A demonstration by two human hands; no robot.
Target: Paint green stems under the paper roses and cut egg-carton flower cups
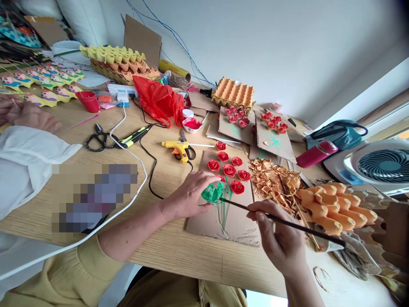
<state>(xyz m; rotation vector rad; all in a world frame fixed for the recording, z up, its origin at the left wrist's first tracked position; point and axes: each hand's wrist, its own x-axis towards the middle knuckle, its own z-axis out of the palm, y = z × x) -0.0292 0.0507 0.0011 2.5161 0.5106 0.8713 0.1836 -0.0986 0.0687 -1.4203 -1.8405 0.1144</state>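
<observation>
My left hand point(188, 196) grips a small clear cup with green paint point(211, 192), tilted above a cardboard sheet point(198, 221). In my right hand point(281, 236) is a dark, long-handled paintbrush point(297, 225), its tip at the cup's mouth. Red paper-like roses point(229, 170) sit on the upper part of the sheet, and green painted stems point(223, 218) run down below them. The cup and my left fingers cover part of the sheet and partly hide one rose.
A yellow glue gun point(179, 150), scissors point(99, 138) and a bowl of red paint point(192, 123) lie behind and left. Torn carton scraps point(271, 179) and an orange egg tray point(338, 209) are at right. Another person's hands point(32, 115) are at far left.
</observation>
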